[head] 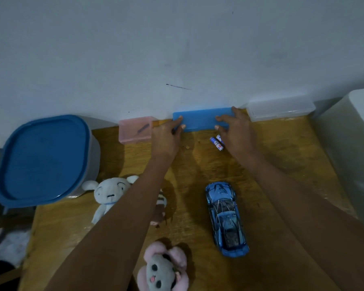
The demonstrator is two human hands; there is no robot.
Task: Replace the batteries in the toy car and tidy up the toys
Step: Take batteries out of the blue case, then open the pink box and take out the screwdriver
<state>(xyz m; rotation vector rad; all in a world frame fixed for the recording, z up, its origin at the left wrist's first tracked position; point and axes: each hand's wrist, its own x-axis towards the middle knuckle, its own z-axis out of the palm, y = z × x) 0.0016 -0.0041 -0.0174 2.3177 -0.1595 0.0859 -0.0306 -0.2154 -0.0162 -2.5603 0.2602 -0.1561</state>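
Both hands, left (166, 135) and right (235, 131), grip the light, stiff blue case (200, 118) by its ends at twelve o'clock on the desk (198, 164).

— How many boxes along the wall?
— Three small flat ones: a pink box (135, 129), a blue box (200, 119) and a clear box (281, 108). Then one big bin with a blue lid (43, 159) off to the side.
— Toys?
— One blue toy car (226, 219). Plush toys, at least three: a white plush (109, 195), a pink-and-grey plush (163, 268), and a brownish plush (160, 208) mostly hidden under an arm.
— Batteries?
— Two batteries (217, 142), lying side by side.
— Hands?
— Two, a left hand (166, 137) and a right hand (235, 131).
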